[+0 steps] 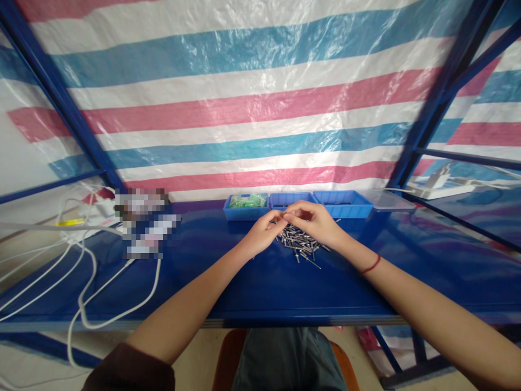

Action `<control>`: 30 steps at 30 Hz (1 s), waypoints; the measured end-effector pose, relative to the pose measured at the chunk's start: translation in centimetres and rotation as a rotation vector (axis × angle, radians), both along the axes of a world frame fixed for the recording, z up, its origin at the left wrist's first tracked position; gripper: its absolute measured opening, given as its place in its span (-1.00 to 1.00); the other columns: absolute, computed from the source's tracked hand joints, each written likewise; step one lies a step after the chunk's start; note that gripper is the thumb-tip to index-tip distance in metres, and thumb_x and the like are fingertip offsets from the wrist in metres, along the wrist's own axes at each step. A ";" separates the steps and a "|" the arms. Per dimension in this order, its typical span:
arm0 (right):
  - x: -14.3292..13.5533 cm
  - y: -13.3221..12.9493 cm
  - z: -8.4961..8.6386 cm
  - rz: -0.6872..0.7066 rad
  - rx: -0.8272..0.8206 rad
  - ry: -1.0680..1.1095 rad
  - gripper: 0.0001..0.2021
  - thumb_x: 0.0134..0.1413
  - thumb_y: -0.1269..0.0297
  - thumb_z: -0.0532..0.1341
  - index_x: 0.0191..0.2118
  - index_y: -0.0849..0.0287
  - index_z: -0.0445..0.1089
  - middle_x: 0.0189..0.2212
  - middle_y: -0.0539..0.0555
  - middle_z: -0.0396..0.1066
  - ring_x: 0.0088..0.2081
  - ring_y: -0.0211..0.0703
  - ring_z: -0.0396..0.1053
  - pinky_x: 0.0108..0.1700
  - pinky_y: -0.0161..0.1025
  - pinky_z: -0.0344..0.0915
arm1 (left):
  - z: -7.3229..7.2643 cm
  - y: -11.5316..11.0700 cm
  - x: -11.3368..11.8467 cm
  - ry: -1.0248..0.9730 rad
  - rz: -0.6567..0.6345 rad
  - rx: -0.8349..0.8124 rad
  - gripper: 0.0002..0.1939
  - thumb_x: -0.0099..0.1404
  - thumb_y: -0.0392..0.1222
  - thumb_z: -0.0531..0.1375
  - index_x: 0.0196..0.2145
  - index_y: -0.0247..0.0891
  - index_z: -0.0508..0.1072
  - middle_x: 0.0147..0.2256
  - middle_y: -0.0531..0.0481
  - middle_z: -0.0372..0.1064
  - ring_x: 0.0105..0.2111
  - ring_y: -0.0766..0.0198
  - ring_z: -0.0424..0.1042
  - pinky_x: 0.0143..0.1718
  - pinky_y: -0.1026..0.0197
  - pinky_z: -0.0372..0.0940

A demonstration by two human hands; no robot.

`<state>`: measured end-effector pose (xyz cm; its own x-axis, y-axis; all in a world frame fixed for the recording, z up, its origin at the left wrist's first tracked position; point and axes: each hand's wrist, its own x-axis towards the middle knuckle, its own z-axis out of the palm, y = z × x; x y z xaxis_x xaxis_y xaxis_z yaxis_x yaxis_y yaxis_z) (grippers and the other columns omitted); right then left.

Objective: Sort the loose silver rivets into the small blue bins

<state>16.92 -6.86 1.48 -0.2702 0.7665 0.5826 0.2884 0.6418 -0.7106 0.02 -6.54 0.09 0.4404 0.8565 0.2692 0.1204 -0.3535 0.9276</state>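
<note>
Head view: green packaging (247,201) sits in blue bin (246,215) near metal pins (302,241).

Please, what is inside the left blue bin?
Inside the left blue bin there is something green, in what looks like clear plastic. What lies beneath it is covered.

A small workshop-like assembly station is suggested by the blue metal bench (195,282), where loose metal pieces (301,241) are heaped near blue parts bins (343,209).
</note>
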 end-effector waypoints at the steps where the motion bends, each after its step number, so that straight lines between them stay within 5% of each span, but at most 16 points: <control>1: 0.0 0.0 0.0 -0.012 0.031 -0.015 -0.78 -0.01 0.11 0.23 -0.34 0.18 0.44 -0.46 0.05 0.38 -0.45 -0.24 0.27 -0.39 -0.24 0.23 | 0.1 -0.1 0.0 -0.019 0.009 -0.004 -0.70 0.19 0.01 0.13 -0.24 -0.28 0.34 -0.47 0.09 0.23 -0.51 0.43 0.23 -0.48 0.35 0.14; 10: 0.4 0.0 0.2 -0.075 0.105 -0.112 -0.81 0.06 0.21 0.15 -0.35 0.22 0.41 -0.51 0.01 0.35 -0.50 -0.30 0.22 -0.44 -0.31 0.17 | 0.6 -0.2 0.0 -0.095 0.152 -0.004 -0.72 0.11 -0.03 0.19 -0.30 -0.30 0.37 -0.37 0.06 0.30 -0.49 0.45 0.23 -0.46 0.34 0.13; 15: 0.2 0.5 -0.3 -0.011 -0.004 -0.117 -0.80 0.05 0.19 0.14 -0.41 0.21 0.40 -0.53 0.00 0.34 -0.51 -0.31 0.19 -0.44 -0.31 0.14 | 0.4 0.1 -0.1 -0.076 0.153 0.001 -0.70 0.14 -0.01 0.17 -0.26 -0.30 0.37 -0.38 0.05 0.30 -0.50 0.45 0.23 -0.48 0.36 0.13; 19: 0.3 1.5 -0.7 -0.133 -0.260 0.198 -0.81 -0.03 0.19 0.18 -0.48 0.21 0.35 -0.65 -0.07 0.21 -0.62 -0.36 0.09 -0.58 -0.34 0.04 | -0.4 0.5 -0.2 0.050 0.150 0.051 -0.65 0.19 -0.02 0.13 -0.13 -0.27 0.35 -0.36 0.04 0.31 -0.53 0.44 0.24 -0.50 0.35 0.13; 24: 3.0 2.8 -0.1 -0.367 -0.551 0.734 -0.93 -0.05 0.34 0.16 -0.45 0.22 0.30 -0.67 -0.11 0.12 -0.68 -0.44 0.01 -0.67 -0.41 -0.04 | -0.6 0.2 -0.7 0.376 0.040 0.383 -0.76 0.24 -0.10 0.10 -0.20 -0.25 0.42 -0.33 0.00 0.38 -0.41 0.36 0.32 -0.31 0.27 0.23; 30: 5.0 3.3 0.4 -0.374 -0.636 0.857 -0.80 0.11 0.23 0.02 -0.39 0.22 0.28 -0.69 -0.11 0.09 -0.72 -0.43 -0.05 -0.71 -0.42 -0.09 | -0.6 -0.1 -1.1 0.561 -0.082 0.573 -0.74 0.24 -0.18 0.10 -0.12 -0.24 0.42 -0.28 -0.04 0.38 -0.29 0.31 0.37 -0.20 0.25 0.26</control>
<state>21.92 -3.51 1.90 0.3395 0.9387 -0.0590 -0.3526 0.0689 -0.9332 -1.04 -6.65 -0.50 0.6957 0.6113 0.3773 0.4677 -0.7841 0.4080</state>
